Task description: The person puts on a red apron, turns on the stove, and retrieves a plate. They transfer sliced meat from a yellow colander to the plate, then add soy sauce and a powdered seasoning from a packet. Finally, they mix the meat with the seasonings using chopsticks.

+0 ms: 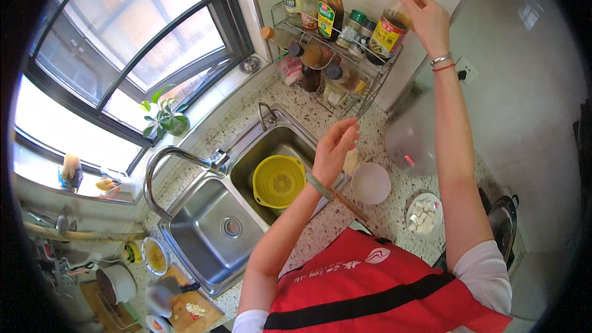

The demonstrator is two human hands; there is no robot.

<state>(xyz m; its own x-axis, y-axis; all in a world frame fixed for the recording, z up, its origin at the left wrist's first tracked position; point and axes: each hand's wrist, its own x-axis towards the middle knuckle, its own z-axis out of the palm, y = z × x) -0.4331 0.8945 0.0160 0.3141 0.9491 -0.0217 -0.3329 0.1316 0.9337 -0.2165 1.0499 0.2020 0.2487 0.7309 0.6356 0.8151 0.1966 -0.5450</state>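
My right hand (425,21) reaches high to the wire spice rack (365,100) and is closed round the neck of a sauce bottle (390,31). The bottle has a brown cap, a yellow and red label and dark contents. It leans at the rack's right end, and I cannot tell whether its base still rests there. My left hand (335,153) hangs over the counter between the rack and the sink, fingers loosely bent and apart, with nothing seen in it. Below it on the counter stands a white bowl (370,183).
A yellow colander (279,181) sits in the right basin of the double sink (206,222), beside a curved faucet (169,159). A plate of white cubes (424,214) lies on the right. A cutting board (196,308) with chopped bits is lower left. A potted plant (166,117) stands on the windowsill.
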